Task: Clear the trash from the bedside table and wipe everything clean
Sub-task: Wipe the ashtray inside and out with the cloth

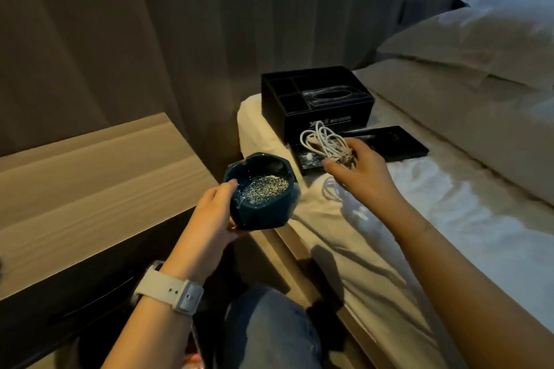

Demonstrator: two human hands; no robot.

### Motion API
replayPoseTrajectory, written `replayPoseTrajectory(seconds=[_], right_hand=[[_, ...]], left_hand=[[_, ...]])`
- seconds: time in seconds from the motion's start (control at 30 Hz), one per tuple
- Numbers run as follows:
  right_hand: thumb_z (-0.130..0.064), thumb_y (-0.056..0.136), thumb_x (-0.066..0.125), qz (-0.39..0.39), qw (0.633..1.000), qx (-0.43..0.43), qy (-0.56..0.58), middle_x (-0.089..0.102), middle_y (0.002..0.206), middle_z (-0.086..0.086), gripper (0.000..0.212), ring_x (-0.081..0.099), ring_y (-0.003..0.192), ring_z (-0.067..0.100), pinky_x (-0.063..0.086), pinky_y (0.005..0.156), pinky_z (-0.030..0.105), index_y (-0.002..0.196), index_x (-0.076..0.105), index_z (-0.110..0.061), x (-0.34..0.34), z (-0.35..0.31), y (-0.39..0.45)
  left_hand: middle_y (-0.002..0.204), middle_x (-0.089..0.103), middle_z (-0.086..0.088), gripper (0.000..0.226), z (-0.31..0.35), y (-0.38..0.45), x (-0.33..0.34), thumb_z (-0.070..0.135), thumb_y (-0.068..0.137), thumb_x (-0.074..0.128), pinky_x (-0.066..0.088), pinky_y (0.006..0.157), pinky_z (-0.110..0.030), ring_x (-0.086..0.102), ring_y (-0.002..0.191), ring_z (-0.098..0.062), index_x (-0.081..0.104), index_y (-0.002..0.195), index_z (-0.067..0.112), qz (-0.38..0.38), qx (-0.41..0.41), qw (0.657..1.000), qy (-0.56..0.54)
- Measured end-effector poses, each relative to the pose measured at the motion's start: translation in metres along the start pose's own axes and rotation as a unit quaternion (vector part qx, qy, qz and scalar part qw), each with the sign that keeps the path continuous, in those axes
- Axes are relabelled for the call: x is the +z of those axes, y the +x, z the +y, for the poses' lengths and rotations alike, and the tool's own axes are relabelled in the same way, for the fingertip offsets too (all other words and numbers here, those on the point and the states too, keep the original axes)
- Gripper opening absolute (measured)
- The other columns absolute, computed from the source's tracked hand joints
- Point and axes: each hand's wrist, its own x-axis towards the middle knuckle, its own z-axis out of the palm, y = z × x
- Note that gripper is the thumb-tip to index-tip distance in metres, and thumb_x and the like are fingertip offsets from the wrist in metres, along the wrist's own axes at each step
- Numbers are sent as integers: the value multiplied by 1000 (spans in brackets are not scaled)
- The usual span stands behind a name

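The left hand point(214, 213), a white watch point(171, 290) on its wrist, grips a dark teal ashtray point(260, 192) by its near wall, holding it in the air between the wooden bedside table point(90, 177) and the bed's corner, with pale speckled grit covering its bottom. The right hand point(356, 171) clutches a bunched white cable point(325, 141) above the white sheet point(419, 219), just beside a flat black tray point(389, 144) and a black tissue-box organizer point(317, 99) standing at the mattress corner near the pillows point(479, 39).
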Motion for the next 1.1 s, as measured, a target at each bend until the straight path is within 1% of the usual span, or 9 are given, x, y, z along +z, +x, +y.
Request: replayPoseTrajectory(seconds=[0.17,0.3,0.4,0.53,0.7,0.77,0.9,1.0,1.1], right_hand=[[-31,82,72,-117,992,-49,-21,63,100,-9,41,61,88,10,48,73,28,120,57,-21,96,-64,15],[-37,79,71,-189,975,-103,-59,68,107,-1,41,64,97,19,53,84,41,115,60,-21,189,-105,25],[-41,79,68,-236,957,-143,-90,67,112,0,43,62,101,20,51,87,39,117,60,-22,252,-132,25],[-47,83,62,-254,921,-242,-169,64,116,3,47,59,104,23,45,89,38,121,58,-19,315,-159,12],[-51,90,54,-245,893,-296,-236,49,137,6,62,43,127,25,33,104,42,141,42,-16,336,-183,-2],[-45,93,53,-226,904,-321,-171,47,140,4,57,39,130,22,32,107,40,142,43,-17,333,-203,-11],[-36,95,54,-319,887,-333,-35,52,134,0,39,45,125,14,37,100,28,132,55,-22,343,-260,-43],[-45,92,56,-376,848,-373,-32,51,136,2,49,46,125,15,37,103,29,136,52,-23,371,-295,-70],[-56,86,59,-466,811,-343,-83,45,143,7,70,44,128,22,39,105,36,145,40,-24,404,-313,-93]], left_hand=[[113,63,-4,19,22,-19,-90,36,98,48,54,70,-38,59,105,-20,57,106,21,100,30,994,-18],[121,61,-2,29,28,-35,-162,40,98,46,51,66,-36,56,109,-20,59,117,24,162,46,985,-23],[119,64,-3,30,30,-49,-208,39,99,43,51,81,-40,57,109,-20,61,118,24,201,37,978,-41],[96,70,4,27,31,-73,-252,36,101,38,49,68,-31,62,91,-11,64,98,25,243,49,967,-56],[97,70,5,29,27,-103,-295,43,100,40,51,68,-33,64,91,-11,64,104,26,290,43,954,-56],[92,74,7,31,26,-115,-309,44,99,41,54,73,-35,66,90,-12,67,102,27,299,42,953,-40],[65,72,12,35,22,-139,-329,41,100,36,50,62,-33,65,81,-13,65,88,26,314,47,948,-36],[80,74,6,36,17,-154,-345,44,101,34,52,75,-38,65,88,-13,64,92,26,330,43,942,-41],[95,71,2,36,10,-164,-358,46,101,34,51,87,-41,65,92,-15,64,96,26,331,32,942,-48]])
